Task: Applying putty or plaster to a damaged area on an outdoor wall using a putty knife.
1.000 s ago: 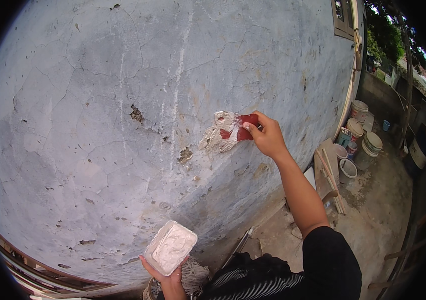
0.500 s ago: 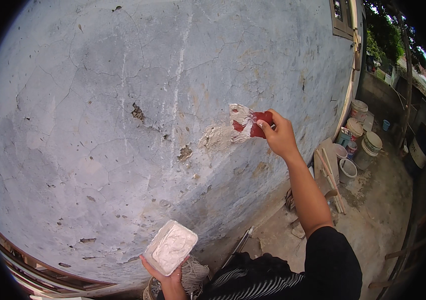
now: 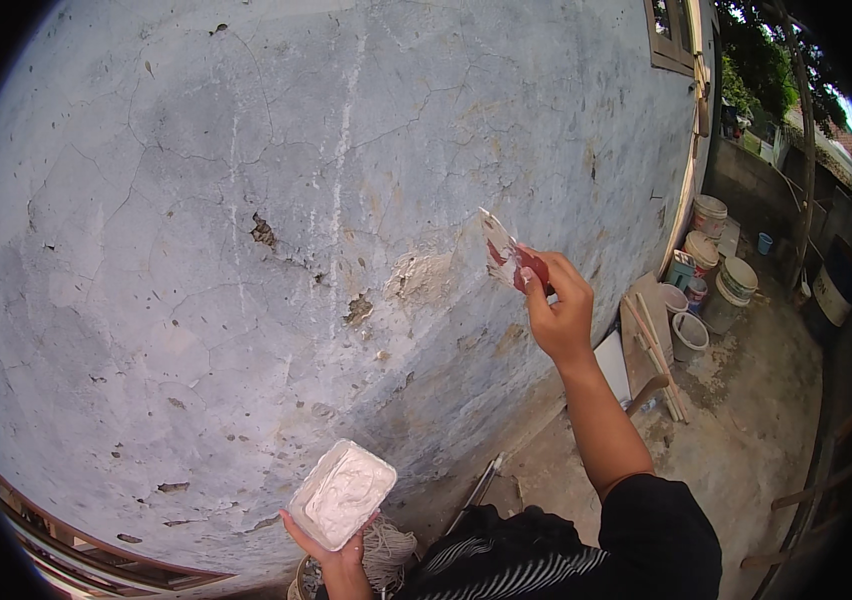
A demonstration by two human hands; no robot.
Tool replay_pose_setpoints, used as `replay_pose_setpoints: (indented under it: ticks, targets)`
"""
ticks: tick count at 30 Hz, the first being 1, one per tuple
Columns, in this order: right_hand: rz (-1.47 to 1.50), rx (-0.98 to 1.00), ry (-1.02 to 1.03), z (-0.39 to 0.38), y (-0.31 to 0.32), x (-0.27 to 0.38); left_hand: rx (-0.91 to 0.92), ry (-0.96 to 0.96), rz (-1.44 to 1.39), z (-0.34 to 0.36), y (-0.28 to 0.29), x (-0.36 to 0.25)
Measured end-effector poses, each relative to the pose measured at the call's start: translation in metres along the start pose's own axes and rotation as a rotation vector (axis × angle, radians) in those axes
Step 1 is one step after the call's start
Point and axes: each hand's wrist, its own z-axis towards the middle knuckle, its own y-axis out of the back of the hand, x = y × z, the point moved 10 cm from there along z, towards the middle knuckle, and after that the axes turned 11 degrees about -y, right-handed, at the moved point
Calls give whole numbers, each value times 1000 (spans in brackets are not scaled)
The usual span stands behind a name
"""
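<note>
My right hand (image 3: 561,310) grips a red flat scraper (image 3: 516,265) smeared with off-white paste, its edge tilted up beside a cracked pale blue-grey wall (image 3: 186,300). A patch of fresh paste (image 3: 416,277) lies on the wall just left of the scraper. Below the patch and to its left is a chipped hole (image 3: 357,310). At the bottom, my left hand (image 3: 336,555) holds a small rectangular white tub (image 3: 345,493) full of paste, its fingers wrapped round the underside.
Buckets (image 3: 729,290) stand along the wall at right, near a board with wooden sticks (image 3: 658,360). A dark drum (image 3: 826,295) stands at far right. A bundle of pale cord (image 3: 391,555) lies below the tub, and a window (image 3: 671,35) is at top right.
My right hand has lowered a little and tilted the scraper off the wall, uncovering the paste patch. It first shifted rightward. My left hand and tub have stayed about where they were.
</note>
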Motion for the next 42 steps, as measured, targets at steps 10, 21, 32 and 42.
replay_pose_setpoints:
  ticks: [10,21,32,42]
  targets:
    - [8,-10,9,-34,-65,18,44,18,-62,0,-3,2]
    - [-41,64,31,-63,-118,51,-41,-7,6,-3,-1,1]
    - [-73,47,61,-71,-132,62,25,28,-57,-3,-14,7]
    - [-80,57,63,-75,-136,65,23,22,-12,-7,-15,6]
